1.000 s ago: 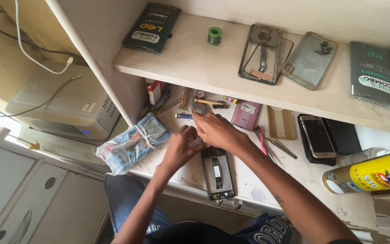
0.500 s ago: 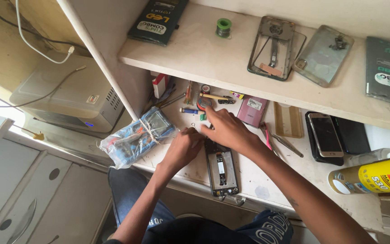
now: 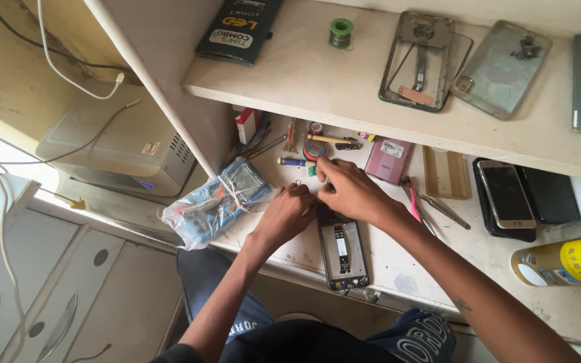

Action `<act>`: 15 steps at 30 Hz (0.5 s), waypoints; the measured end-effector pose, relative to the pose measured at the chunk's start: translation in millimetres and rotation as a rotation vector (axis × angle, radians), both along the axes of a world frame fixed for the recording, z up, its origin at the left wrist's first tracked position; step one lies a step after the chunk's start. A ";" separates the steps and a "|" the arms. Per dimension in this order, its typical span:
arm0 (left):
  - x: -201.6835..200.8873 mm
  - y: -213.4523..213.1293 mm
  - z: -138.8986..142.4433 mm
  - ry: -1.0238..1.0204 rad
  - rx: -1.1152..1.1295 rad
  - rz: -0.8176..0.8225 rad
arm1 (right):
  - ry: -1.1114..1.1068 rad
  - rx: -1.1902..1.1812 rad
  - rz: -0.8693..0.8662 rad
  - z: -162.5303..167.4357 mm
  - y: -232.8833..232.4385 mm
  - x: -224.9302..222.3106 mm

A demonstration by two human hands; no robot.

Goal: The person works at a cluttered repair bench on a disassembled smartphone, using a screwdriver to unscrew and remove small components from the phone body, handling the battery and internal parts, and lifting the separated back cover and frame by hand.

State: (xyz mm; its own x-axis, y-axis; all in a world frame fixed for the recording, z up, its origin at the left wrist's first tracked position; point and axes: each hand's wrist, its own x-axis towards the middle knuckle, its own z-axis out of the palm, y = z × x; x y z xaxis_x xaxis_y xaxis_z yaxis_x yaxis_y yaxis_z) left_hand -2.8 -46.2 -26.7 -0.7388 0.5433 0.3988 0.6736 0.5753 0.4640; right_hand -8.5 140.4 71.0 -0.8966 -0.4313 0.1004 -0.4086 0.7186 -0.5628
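An opened phone with its back cover off lies lengthwise on the white desk. Both hands work at its far end. My left hand curls its fingers on the phone's top left corner. My right hand rests over the top edge with thumb and index finger drawn together near a blue-handled screwdriver. Whether those fingers hold anything small is hidden. A multimeter wrapped in a plastic bag lies just left of my left hand.
Tweezers, a pink pry tool, a pink flat part, two phones and a yellow spray can lie to the right. The shelf above carries phone frames, a solder spool and a dark box.
Both hands stay at the phone's far end, with only small finger movements. The view has shifted slightly.
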 end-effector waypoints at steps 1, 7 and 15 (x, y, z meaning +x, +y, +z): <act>-2.1 -0.5 0.2 0.003 -0.012 -0.014 | 0.031 -0.066 0.067 1.0 0.4 0.6; -13.5 -1.4 1.6 0.032 -0.133 -0.077 | -0.232 0.218 -0.164 7.4 -6.3 5.2; -23.6 -1.9 4.9 0.047 -0.159 -0.149 | -0.172 0.201 -0.142 9.6 -9.4 5.5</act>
State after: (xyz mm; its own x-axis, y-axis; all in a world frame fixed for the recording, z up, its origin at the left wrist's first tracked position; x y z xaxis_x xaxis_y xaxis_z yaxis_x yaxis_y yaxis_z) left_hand -26.5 -48.0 -21.8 -0.6281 0.7040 0.3316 0.7755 0.5313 0.3411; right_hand -3.0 131.0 80.6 -0.9459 -0.2962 -0.1327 -0.2070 0.8656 -0.4560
